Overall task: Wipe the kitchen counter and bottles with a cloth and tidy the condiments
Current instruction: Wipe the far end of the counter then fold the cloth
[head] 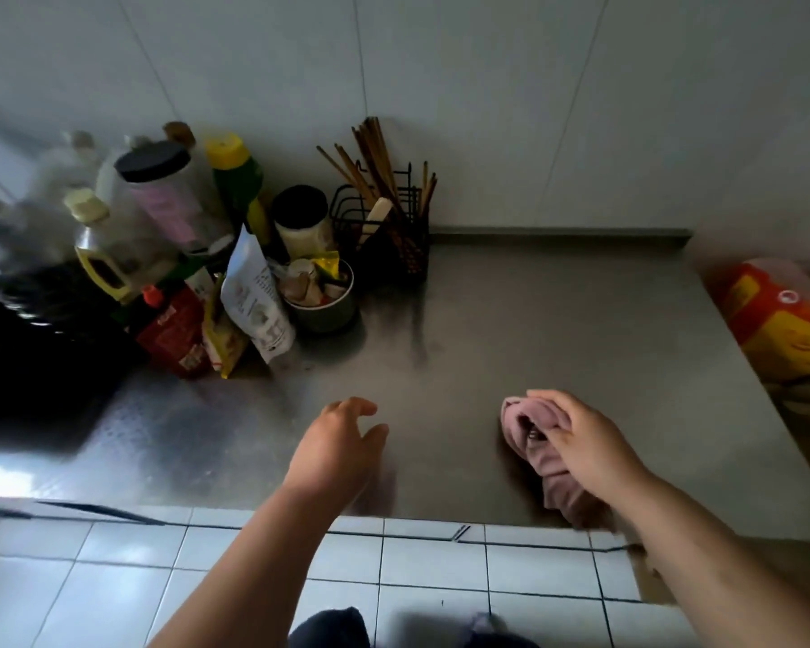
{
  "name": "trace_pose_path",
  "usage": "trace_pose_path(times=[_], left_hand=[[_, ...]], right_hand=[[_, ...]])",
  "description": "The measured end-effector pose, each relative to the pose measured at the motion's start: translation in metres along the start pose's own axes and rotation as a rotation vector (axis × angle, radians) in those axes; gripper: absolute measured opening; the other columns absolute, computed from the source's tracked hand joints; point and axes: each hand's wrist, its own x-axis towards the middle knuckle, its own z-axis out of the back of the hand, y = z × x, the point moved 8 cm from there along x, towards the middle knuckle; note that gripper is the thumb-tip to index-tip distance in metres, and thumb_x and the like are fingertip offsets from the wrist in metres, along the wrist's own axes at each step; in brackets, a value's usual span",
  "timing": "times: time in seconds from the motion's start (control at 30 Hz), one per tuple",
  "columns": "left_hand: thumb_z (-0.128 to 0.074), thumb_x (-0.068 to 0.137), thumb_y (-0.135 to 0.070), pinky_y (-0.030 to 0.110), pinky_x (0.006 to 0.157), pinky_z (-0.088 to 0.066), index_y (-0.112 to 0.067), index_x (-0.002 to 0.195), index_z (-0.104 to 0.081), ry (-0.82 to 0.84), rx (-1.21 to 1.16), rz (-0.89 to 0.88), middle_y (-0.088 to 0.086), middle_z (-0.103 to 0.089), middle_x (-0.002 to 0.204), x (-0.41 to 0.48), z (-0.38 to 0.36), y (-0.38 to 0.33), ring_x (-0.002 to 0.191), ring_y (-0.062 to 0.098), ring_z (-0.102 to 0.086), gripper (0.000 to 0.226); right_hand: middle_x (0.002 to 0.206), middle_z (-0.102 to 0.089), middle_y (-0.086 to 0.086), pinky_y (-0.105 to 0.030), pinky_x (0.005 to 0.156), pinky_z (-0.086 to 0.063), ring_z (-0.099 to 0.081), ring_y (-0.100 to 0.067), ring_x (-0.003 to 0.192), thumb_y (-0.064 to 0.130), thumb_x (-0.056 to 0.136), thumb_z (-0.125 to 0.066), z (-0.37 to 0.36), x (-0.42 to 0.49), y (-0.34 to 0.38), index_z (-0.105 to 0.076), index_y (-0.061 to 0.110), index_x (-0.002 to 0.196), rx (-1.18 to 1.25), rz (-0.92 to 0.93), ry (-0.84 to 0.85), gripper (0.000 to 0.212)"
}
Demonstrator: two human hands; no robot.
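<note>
Cloth: pink, bunched, on steel table at 4 o'clock, right hand closed around it. Left hand spread, empty. Condiments clustered at 10 o'clock. Step: wiping table. Next, likely: sweep toward bottles.

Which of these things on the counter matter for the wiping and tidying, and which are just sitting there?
Job: pink cloth in right hand; steel counter; yellow-capped bottle; white pouch; left hand, empty.
Lying about: chopstick rack; orange bag.

Pink cloth, grey steel counter, yellow-capped green bottle, white floor tiles.
</note>
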Motion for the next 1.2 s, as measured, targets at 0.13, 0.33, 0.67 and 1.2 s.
trace_pose_path(times=[0.13, 0.33, 0.67, 1.2], left_hand=[[-0.063, 0.086, -0.036, 0.027, 0.091, -0.045, -0.022, 0.125, -0.056, -0.034, -0.030, 0.063, 0.003, -0.059, 0.127, 0.009, 0.018, 0.028, 0.112, 0.020, -0.059, 0.042], [-0.071, 0.078, -0.030, 0.038, 0.093, -0.049, -0.014, 0.128, -0.048, -0.192, -0.189, 0.254, 0.011, -0.057, 0.124, 0.030, 0.066, 0.109, 0.111, 0.030, -0.058, 0.058], [-0.085, 0.060, -0.030, 0.042, 0.106, -0.040, -0.022, 0.149, -0.012, -0.341, -0.536, 0.543, 0.012, -0.036, 0.148, 0.082, 0.121, 0.252, 0.131, 0.028, -0.042, 0.115], [-0.069, 0.078, -0.040, 0.032, 0.077, -0.052, -0.028, 0.103, -0.062, -0.114, -0.428, 0.325, -0.003, -0.071, 0.090, 0.143, 0.112, 0.230, 0.084, 0.015, -0.066, 0.028]], right_hand=[[0.110, -0.064, 0.007, -0.018, 0.088, -0.037, -0.060, -0.015, 0.109, 0.008, 0.090, -0.062, -0.011, 0.025, 0.049, -0.060, 0.025, 0.114, 0.200, -0.008, -0.116, 0.029], [0.125, -0.063, -0.008, -0.036, 0.104, -0.042, -0.056, -0.026, 0.120, 0.021, 0.077, -0.076, -0.065, 0.039, 0.115, -0.056, 0.012, 0.131, 0.007, -0.001, -0.190, 0.058], [0.114, -0.062, -0.005, -0.038, 0.080, -0.060, -0.070, -0.026, 0.095, 0.030, 0.087, -0.068, -0.249, 0.054, 0.206, -0.015, 0.022, 0.152, 0.309, -0.186, 0.446, 0.084], [0.128, -0.060, -0.005, -0.046, 0.101, -0.048, -0.057, -0.024, 0.117, 0.039, 0.080, -0.048, -0.317, 0.097, 0.276, -0.046, 0.022, 0.127, 0.354, -0.181, 0.359, 0.050]])
